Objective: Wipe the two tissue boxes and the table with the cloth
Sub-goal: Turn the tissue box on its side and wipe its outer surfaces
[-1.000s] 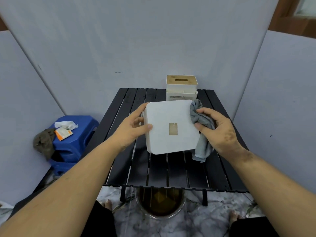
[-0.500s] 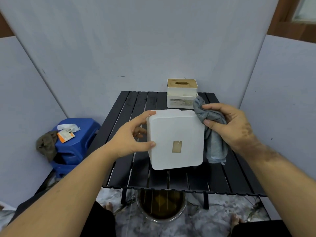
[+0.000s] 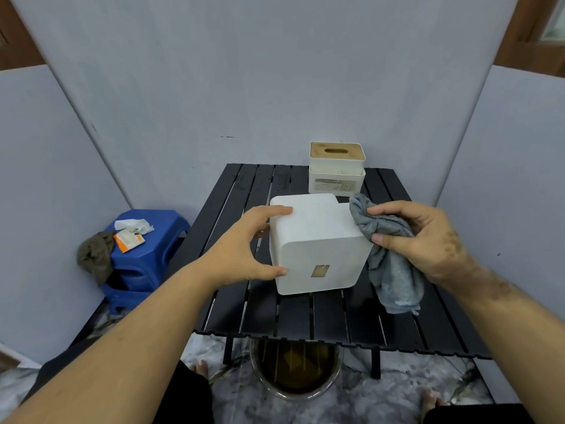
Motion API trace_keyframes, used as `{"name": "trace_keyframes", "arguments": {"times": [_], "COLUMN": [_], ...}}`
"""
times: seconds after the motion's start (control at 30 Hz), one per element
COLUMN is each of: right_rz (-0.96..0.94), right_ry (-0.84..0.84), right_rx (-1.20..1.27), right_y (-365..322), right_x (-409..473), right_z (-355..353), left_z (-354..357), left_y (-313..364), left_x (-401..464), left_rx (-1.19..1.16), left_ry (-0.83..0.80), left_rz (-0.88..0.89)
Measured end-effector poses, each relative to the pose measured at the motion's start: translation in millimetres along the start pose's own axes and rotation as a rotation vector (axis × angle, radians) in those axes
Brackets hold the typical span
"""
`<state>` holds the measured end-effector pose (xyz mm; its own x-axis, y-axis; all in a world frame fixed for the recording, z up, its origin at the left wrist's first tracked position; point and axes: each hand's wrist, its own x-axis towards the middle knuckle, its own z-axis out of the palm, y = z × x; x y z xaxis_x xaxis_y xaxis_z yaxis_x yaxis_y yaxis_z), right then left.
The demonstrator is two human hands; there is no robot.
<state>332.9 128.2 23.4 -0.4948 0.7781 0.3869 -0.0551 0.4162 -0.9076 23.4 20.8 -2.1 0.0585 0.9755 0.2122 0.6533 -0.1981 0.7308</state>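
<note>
The left hand (image 3: 244, 249) grips the white tissue box (image 3: 318, 243) by its left side; the right hand (image 3: 419, 240) pinches the grey cloth (image 3: 388, 255) against the box's right edge. Brace the box firmly and wipe each face flat, turning it between passes.

You face pale grey partition panels (image 3: 275, 71) on three sides. Left of the panels' corner stands a blue plastic stool (image 3: 146, 255); brown wood (image 3: 529, 32) shows above the panels, marbled floor (image 3: 382, 402) below.

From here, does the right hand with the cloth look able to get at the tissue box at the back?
Probably yes. The right hand grips the cloth just in front of the back tissue box, with nothing between them; the held white box sits to its left.
</note>
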Motion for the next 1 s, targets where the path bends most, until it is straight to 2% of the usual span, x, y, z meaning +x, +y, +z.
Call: {"name": "trace_keyframes", "arguments": {"times": [0.13,0.23,0.33,0.53,0.63,0.77,0.9,1.0], "right_rz": [0.011,0.034,0.103,0.298,0.314,0.243,0.122,0.042], "right_ry": [0.002,0.099,0.175,0.118,-0.014,-0.136,-0.087,-0.012], "right_rx": [0.019,0.107,0.086,0.188,0.233,0.154,0.113,-0.017], "right_y": [-1.7,0.9,13.4,32.5,22.3,12.1,5.7,1.2], "right_x": [3.3,10.8,23.1,37.4,32.1,13.9,-9.1,-26.0], "right_z": [-2.1,-4.5,-5.5,1.6,-7.6,-5.9,14.9,32.1], "left_z": [0.6,2.3,2.8,-4.6,-18.6,-32.0,-40.7,-41.5], "left_y": [2.8,13.8,22.7,28.6,28.1,25.1,21.2,21.6], "left_x": [1.3,6.3,14.3,23.7,19.8,6.4,-8.0,-17.2], "left_rx": [0.007,0.015,0.116,0.075,0.11,0.104,0.126,0.2], "left_ry": [-0.027,0.036,0.049,0.007,-0.045,-0.109,-0.128,-0.123], "left_rz": [0.0,0.009,0.017,-0.059,-0.026,0.03,0.019,-0.072]}}
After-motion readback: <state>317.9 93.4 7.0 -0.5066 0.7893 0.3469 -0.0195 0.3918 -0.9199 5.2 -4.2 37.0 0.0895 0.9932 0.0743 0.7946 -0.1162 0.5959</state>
